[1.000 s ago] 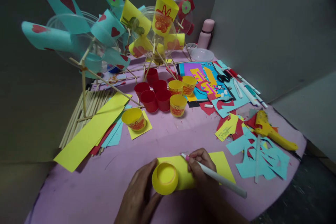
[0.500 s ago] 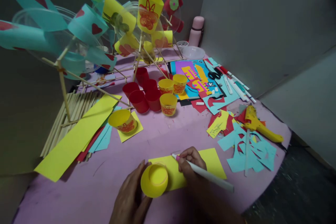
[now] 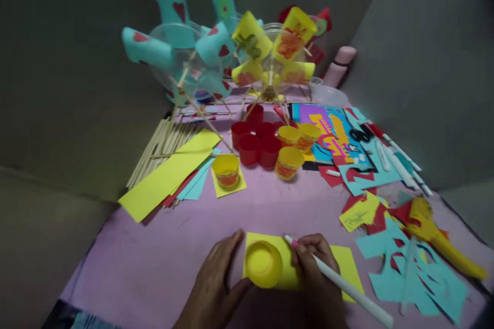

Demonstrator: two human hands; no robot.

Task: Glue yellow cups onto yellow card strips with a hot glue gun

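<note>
A yellow paper cup (image 3: 275,268) stands on a yellow paper strip (image 3: 345,262) at the near side of the table. My left hand (image 3: 218,277) is open beside the cup, fingers stretched out, its thumb tip at the cup's lower left edge. In my right hand (image 3: 318,259) is a white marker (image 3: 353,290) with a pink band, gripped like a pen. Its tip points up and left, close to the strip's top edge; whether it touches the paper I cannot tell.
Several red cups (image 3: 249,150) and yellow cups (image 3: 289,163) stand mid-table. Behind them rise stick-framed paper wheels (image 3: 271,56). Sticks and a long yellow strip (image 3: 170,177) lie left. Paper scraps (image 3: 417,272), a yellow glue gun (image 3: 436,236), scissors (image 3: 359,134) and markers lie right.
The view has shifted, so most things sit farther right. The cup sits farther inside the strip's left edge. My left fingers are straighter, and the marker is still in my right hand.
</note>
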